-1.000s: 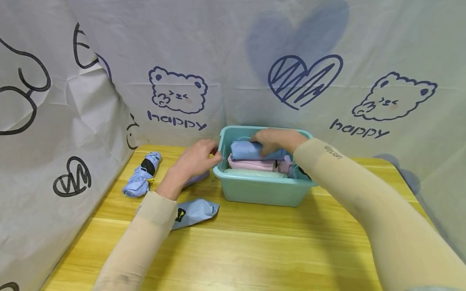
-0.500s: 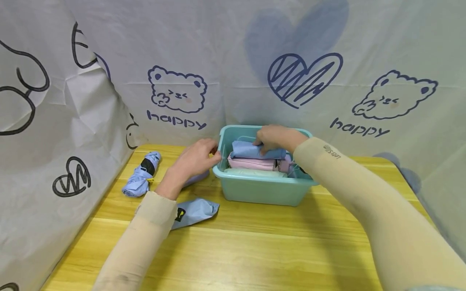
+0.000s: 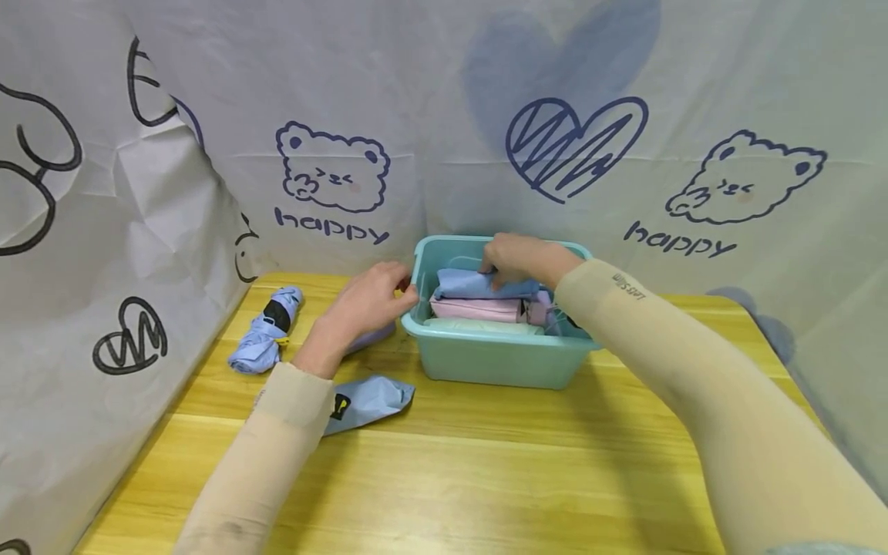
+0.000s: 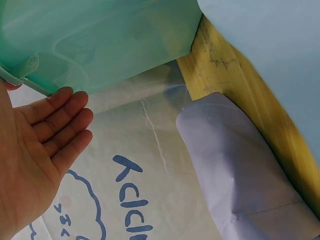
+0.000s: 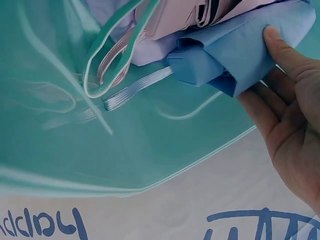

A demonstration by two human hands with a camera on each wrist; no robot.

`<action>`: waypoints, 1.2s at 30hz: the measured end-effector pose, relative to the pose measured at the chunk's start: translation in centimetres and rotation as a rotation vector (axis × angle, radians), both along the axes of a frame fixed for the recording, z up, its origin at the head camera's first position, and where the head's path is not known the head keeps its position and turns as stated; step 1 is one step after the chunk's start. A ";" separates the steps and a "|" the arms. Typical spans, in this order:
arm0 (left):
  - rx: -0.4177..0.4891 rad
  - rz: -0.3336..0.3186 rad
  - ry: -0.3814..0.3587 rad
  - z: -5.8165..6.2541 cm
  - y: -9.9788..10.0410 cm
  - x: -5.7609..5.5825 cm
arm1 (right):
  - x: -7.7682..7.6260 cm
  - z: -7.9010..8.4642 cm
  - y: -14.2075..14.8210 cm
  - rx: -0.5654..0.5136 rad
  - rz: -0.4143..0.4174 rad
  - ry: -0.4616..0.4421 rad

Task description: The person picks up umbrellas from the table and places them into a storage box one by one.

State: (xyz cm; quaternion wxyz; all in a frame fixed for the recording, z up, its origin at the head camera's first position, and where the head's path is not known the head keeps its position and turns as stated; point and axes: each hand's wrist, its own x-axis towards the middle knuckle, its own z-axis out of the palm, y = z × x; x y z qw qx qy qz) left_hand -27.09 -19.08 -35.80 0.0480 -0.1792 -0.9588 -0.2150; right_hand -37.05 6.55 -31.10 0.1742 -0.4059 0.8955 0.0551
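A turquoise plastic bin [image 3: 499,362] stands at the back of the table. Inside it my right hand [image 3: 523,258] pinches a folded blue umbrella [image 3: 461,284], thumb on one side and fingers on the other. A wrist strap [image 5: 137,92] trails from the umbrella's end in the right wrist view. In front of it lie a pink folded umbrella [image 3: 475,309] and a pale green one [image 3: 479,327]. My left hand [image 3: 364,304] rests at the bin's left side, its fingertips [image 4: 75,100] extended against the wall. Below that hand lies a lavender umbrella [image 4: 235,165], partly hidden in the head view.
Two more folded blue umbrellas lie on the wooden table: one at the far left [image 3: 260,335] and another nearer the front [image 3: 375,401], partly behind my left forearm. A printed white curtain [image 3: 444,116] hangs directly behind the bin and along the left side.
The blue umbrella sits slightly lower in the bin behind the pink one, and my right hand has shifted a little with it. My left hand stays at the bin's side.
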 end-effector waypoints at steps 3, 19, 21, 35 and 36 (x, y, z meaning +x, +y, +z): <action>0.003 -0.008 -0.001 0.0 0.1 -0.1 | 0.4 0.4 0.3 -0.041 -0.020 0.009; 0.000 0.005 0.005 0.0 0.0 -0.1 | 4.0 3.5 3.3 -0.286 -0.218 0.063; 0.001 0.007 0.003 0.0 0.1 -0.1 | 4.8 3.3 4.3 -0.364 -0.249 0.097; 0.008 0.012 0.016 -0.3 0.0 -0.1 | 9.4 -0.8 9.5 -0.688 -0.437 0.366; 0.008 0.013 0.016 -0.3 0.0 -0.1 | 9.6 -1.0 9.8 -0.693 -0.456 0.367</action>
